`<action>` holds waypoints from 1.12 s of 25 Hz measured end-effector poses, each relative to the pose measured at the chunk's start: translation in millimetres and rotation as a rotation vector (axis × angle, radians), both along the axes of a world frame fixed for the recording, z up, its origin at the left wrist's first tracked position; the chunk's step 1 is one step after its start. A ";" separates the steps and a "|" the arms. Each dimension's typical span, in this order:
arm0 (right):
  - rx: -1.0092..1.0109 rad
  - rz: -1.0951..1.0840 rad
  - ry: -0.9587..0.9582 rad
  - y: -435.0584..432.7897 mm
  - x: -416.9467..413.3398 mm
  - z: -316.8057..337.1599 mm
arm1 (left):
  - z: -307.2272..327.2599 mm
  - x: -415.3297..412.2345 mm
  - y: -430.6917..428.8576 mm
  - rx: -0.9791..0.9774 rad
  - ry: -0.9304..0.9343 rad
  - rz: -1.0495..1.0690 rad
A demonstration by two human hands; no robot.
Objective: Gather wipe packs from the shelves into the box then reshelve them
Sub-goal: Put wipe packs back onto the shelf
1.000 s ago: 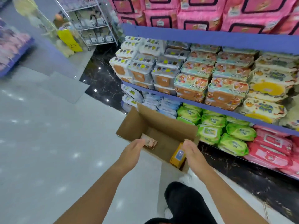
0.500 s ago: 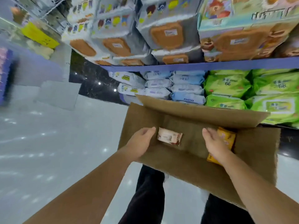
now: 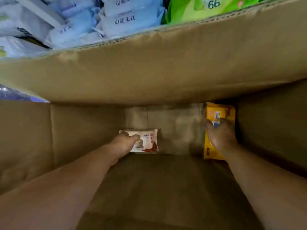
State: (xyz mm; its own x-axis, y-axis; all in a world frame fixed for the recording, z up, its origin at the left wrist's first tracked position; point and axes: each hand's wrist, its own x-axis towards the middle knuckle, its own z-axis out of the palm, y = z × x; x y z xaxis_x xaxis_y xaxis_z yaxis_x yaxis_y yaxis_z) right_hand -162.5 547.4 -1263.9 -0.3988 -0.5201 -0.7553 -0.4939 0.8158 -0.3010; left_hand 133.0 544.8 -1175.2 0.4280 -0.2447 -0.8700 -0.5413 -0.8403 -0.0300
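Both my arms reach deep into the brown cardboard box (image 3: 149, 72), whose far flap fills the upper view. At the box bottom lies a small white and red wipe pack (image 3: 147, 141); my left hand (image 3: 124, 143) grips its left end, thumb on top. A yellow wipe pack (image 3: 216, 112) stands against the right wall of the box. Around the middle of that yellow pack my right hand (image 3: 219, 135) curls its fingers.
Beyond the box's far flap the low shelf holds pale blue wipe packs (image 3: 126, 19) at the centre and left. Green packs marked 66 (image 3: 199, 7) sit to their right. A strip of floor (image 3: 13, 95) shows at the left.
My head has dropped close over the box. Both hands went from the box rim down to the bottom, the left onto the white pack, the right onto the yellow pack.
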 end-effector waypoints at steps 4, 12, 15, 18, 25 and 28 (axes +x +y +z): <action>0.067 -0.052 0.143 -1.6 -9.2 -21.5 | -57.4 21.2 -6.2 -0.004 -0.034 -0.024; 0.179 -0.106 0.252 1.6 -0.5 -50.7 | -99.2 53.3 -7.2 0.042 -0.031 -0.010; 0.201 -0.006 0.135 -2.5 1.0 -49.2 | -105.8 49.9 -11.3 0.008 0.012 0.019; 0.208 0.032 0.015 11.1 -7.0 -64.1 | -104.8 36.9 -14.5 -0.048 0.090 -0.020; 0.085 -0.175 0.003 -4.9 7.7 -19.6 | -120.2 32.9 -0.2 0.063 0.174 -0.206; 0.134 -0.272 -0.061 6.4 15.2 -28.0 | -108.0 27.9 -0.8 0.104 0.239 -0.165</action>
